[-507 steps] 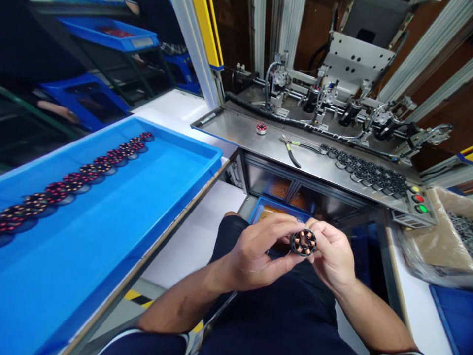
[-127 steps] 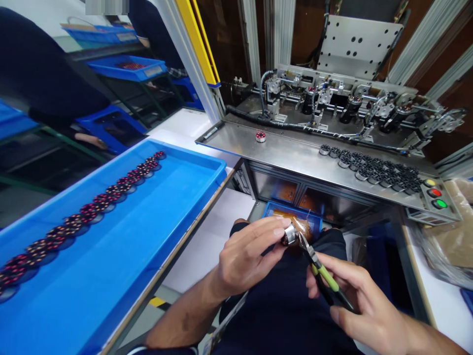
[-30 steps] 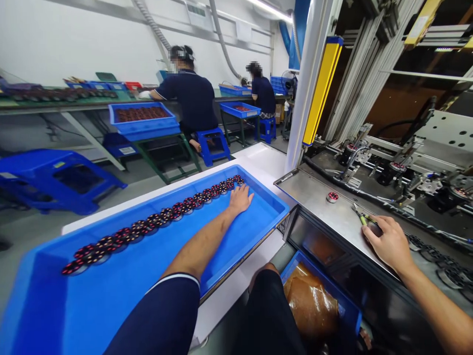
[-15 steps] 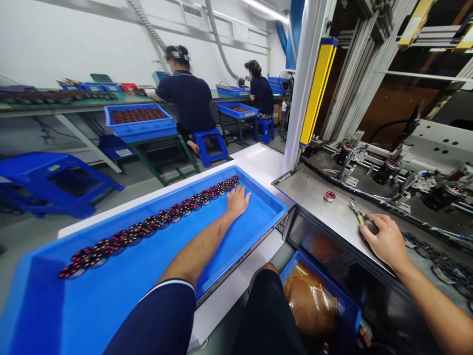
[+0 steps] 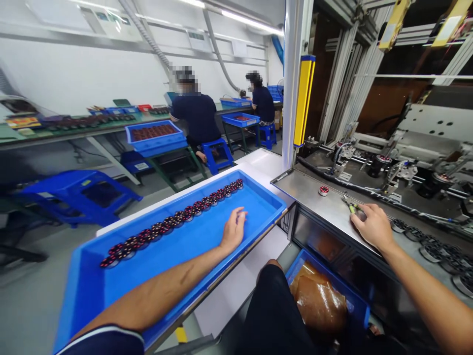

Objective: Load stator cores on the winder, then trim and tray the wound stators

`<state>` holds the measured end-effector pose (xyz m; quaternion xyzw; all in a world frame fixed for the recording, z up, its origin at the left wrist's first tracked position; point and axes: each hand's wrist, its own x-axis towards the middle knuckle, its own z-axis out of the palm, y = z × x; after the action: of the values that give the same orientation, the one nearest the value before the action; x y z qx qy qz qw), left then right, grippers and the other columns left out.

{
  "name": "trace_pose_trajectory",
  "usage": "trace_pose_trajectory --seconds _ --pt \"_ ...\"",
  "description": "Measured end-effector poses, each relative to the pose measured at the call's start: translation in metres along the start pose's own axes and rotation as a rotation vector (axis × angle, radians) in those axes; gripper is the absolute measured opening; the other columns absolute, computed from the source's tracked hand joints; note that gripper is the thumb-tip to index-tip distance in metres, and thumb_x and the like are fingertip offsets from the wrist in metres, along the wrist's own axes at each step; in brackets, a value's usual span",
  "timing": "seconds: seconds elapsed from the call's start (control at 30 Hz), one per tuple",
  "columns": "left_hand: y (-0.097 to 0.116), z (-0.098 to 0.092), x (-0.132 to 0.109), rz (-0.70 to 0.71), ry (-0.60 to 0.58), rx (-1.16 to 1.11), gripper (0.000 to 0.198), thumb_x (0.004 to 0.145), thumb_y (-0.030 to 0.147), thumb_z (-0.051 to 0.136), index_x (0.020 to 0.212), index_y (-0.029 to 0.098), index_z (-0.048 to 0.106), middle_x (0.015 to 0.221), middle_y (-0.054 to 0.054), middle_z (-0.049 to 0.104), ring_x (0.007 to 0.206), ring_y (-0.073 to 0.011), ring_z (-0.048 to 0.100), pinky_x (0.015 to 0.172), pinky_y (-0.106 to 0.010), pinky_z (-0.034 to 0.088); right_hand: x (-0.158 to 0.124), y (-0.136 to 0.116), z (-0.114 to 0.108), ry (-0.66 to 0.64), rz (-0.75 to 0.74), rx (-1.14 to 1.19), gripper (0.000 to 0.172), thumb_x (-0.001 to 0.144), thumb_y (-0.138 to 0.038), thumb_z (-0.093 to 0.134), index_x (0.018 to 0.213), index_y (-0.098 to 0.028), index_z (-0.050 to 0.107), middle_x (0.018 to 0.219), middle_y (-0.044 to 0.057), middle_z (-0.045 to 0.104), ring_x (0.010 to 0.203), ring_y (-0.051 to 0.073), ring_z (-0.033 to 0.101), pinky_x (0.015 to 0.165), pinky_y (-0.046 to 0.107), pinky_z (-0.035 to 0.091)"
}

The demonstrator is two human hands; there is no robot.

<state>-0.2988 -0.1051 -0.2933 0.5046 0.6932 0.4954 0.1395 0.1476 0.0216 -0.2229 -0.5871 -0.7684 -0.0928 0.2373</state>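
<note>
My left hand (image 5: 234, 230) hovers over the bare floor of a long blue tray (image 5: 271, 207), its fingers loosely curled and apart with nothing seen in them. Along the tray's far side runs a double row of round black parts with red and copper insides (image 5: 179, 217), which look like motor stators. At the metal worktop (image 5: 299, 185), my right hand (image 5: 373, 224) is closed around the green handles of small pliers (image 5: 351, 204). The pliers' jaws point toward the back left. A single red-topped round part (image 5: 323, 191) sits just beyond them.
Several black rings (image 5: 424, 241) lie on the worktop to the right, beside a machine with fixtures (image 5: 402, 172). A yellow light curtain (image 5: 305, 101) stands at the machine's corner. Below is a blue bin (image 5: 301, 259) with brown wrapped material. Two co-workers (image 5: 195, 118) sit at a far bench.
My left hand has drawn back from the far end of the row toward the tray's near side. My right hand keeps the pliers at the worktop. The view has shifted slightly.
</note>
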Motion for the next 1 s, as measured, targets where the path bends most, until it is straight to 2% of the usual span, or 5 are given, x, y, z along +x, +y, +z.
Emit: trace_pose_trajectory --seconds 0.17,0.43,0.57,0.8,1.0 --pt "0.068 0.016 -0.005 0.132 -0.059 -0.096 0.046 0.102 0.049 0.042 0.134 0.018 0.052 0.124 -0.014 0.072 0.108 -0.0247 0.071 0.101 -0.045 0.053 -0.002 -0.008 -0.005 -0.037 0.036 0.016 0.044 0.088 -0.043 0.052 0.114 -0.013 0.072 0.116 0.017 0.068 0.104 0.031 0.059 0.097 0.044 0.046" --pt "0.175 0.143 0.091 0.246 -0.522 -0.134 0.036 0.097 0.037 0.064 0.126 0.017 0.062 0.130 -0.011 0.064 0.112 -0.0249 0.065 0.095 -0.048 0.057 -0.006 -0.017 -0.019 -0.116 0.075 0.010 0.032 0.095 -0.039 0.060 0.114 -0.015 0.067 0.121 0.013 0.065 0.111 0.027 0.060 0.099 0.045 0.048" --pt "0.194 0.172 0.111 0.219 -0.717 -0.203 0.038 0.097 0.036 0.064 0.129 0.017 0.060 0.128 -0.011 0.064 0.108 -0.0241 0.067 0.091 -0.046 0.059 -0.011 -0.019 -0.028 -0.144 0.036 0.022 0.031 0.097 -0.041 0.064 0.119 -0.018 0.065 0.125 0.009 0.065 0.112 0.024 0.064 0.098 0.048 0.054" --pt "0.208 0.172 0.090 0.247 -0.750 -0.374 0.038 0.096 0.035 0.065 0.129 0.016 0.059 0.123 -0.010 0.066 0.103 -0.0228 0.068 0.088 -0.044 0.060 -0.014 -0.022 -0.032 -0.118 0.030 0.147 0.032 0.098 -0.038 0.064 0.122 -0.018 0.064 0.128 0.009 0.065 0.113 0.024 0.065 0.097 0.048 0.055" --pt "0.223 0.108 0.005 0.379 -0.601 -0.560 0.075 0.078 0.021 0.079 0.144 0.020 0.043 0.126 -0.013 0.069 0.111 -0.0219 0.069 0.102 -0.042 0.054 -0.017 -0.038 -0.060 0.017 0.025 0.461 0.030 0.091 -0.039 0.069 0.111 -0.016 0.068 0.126 0.014 0.065 0.123 0.030 0.058 0.109 0.052 0.045"
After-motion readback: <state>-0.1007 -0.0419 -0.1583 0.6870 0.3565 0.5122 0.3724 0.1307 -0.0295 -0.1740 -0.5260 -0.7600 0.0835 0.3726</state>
